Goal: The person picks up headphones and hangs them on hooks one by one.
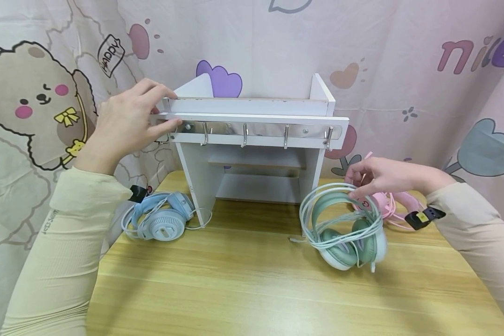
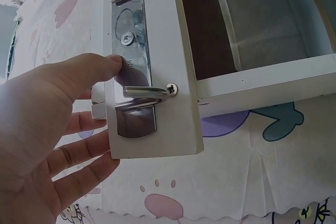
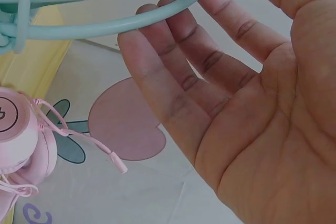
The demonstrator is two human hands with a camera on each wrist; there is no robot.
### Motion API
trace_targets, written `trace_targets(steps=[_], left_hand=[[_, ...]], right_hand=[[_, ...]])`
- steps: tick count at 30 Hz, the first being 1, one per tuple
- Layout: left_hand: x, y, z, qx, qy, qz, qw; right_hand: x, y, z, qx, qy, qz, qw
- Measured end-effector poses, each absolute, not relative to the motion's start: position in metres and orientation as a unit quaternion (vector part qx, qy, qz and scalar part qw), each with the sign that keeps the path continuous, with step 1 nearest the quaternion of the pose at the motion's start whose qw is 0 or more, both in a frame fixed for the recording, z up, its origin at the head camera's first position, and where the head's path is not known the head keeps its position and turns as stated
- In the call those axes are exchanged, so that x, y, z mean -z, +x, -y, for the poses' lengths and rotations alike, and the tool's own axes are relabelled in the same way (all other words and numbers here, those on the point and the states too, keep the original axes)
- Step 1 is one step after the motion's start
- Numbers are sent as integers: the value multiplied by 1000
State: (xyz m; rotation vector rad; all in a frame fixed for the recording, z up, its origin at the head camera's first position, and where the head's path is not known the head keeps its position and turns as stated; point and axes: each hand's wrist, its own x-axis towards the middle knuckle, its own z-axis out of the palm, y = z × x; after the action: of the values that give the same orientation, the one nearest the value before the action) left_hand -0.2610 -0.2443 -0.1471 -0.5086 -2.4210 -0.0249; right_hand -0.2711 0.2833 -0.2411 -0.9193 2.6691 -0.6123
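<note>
My left hand (image 1: 126, 121) grips the left end of a white hook rail (image 1: 260, 139) across the front of a small white shelf unit (image 1: 195, 182). In the left wrist view its thumb presses the metal strip (image 2: 137, 66) between two hooks, with the fingers behind the board. My right hand (image 1: 382, 175) holds green headphones (image 1: 340, 252) by the top of the headband and the looped cable (image 3: 105, 27). They hang low at the right front of the shelf, ear cups down. Several metal hooks (image 1: 286, 136) on the rail are bare.
Blue headphones (image 1: 164, 224) lie on the wooden table (image 1: 243, 280), left of the shelf unit. Pink headphones (image 1: 405, 200) lie on the right, partly hidden behind my right hand and the green pair. A patterned curtain (image 1: 269, 51) hangs behind everything.
</note>
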Motion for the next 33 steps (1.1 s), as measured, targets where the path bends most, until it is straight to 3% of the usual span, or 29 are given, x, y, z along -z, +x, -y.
trace_targets(steps=[11,33], left_hand=[[147,-261,245,7,-203,921,333],[148,-261,246,10,-211,911,353]], right_hand=[[241,-257,-284,184,-326,-925,59],[244,-239,-291,153,-320,-935,-10]])
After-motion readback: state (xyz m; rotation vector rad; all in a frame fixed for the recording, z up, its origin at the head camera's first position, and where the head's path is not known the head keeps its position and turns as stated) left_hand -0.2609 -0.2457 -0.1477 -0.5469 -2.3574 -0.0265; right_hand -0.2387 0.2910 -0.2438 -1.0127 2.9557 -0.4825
